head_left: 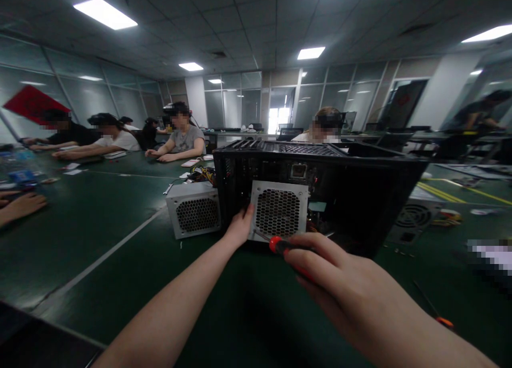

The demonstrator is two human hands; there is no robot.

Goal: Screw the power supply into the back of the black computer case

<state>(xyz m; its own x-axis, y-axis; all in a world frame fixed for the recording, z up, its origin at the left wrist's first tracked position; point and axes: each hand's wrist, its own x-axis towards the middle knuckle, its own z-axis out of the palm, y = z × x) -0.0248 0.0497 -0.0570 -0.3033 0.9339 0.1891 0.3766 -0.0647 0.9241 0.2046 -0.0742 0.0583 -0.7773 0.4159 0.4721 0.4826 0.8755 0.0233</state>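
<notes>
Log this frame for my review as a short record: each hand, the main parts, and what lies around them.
Left hand: at the left edge of the silver power supply unit
Right hand: holding a red-and-black screwdriver
Screwdriver tip: near the unit's lower left corner; contact with a screw cannot be told
Unit's place: at the open side of the black computer case
Left of case: another grille-faced power supply unit
Right foreground: a second screwdriver on the green table
Background: seated co-workers
</notes>
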